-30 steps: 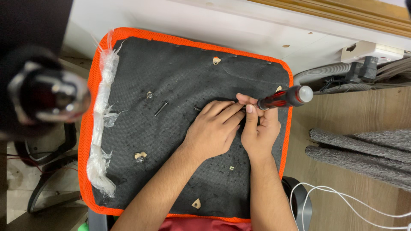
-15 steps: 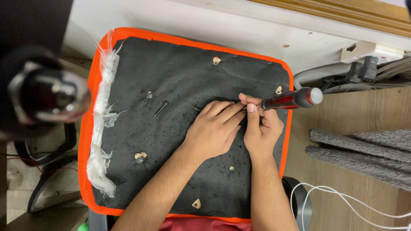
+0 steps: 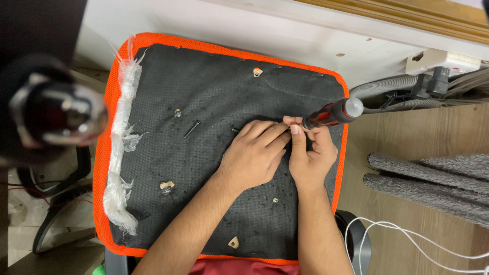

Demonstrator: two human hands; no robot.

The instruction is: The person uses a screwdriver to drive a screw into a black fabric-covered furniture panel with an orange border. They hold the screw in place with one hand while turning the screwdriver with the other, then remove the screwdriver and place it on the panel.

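Observation:
An upturned chair seat (image 3: 214, 97), black fabric with an orange mesh edge, lies in front of me. My right hand (image 3: 311, 160) grips a screwdriver (image 3: 333, 113) with a red and black handle, its tip hidden behind my fingers. My left hand (image 3: 254, 153) rests flat on the fabric beside it, fingertips touching the right hand's fingers near the tip. A loose black bolt (image 3: 192, 129) lies left of my left hand. A second small bolt (image 3: 234, 130) sits just by my left fingers.
Several torn holes with fasteners (image 3: 166, 187) dot the fabric. Frayed white fabric (image 3: 122, 153) hangs along the left edge. A blurred dark chair part (image 3: 56, 114) looms at the left. A power strip (image 3: 443, 62), grey hoses, a grey mat (image 3: 433, 183) and a white cable (image 3: 407, 239) lie to the right.
The screwdriver handle has swung slightly rightward and lower as my right hand turns it. My left hand has stayed put.

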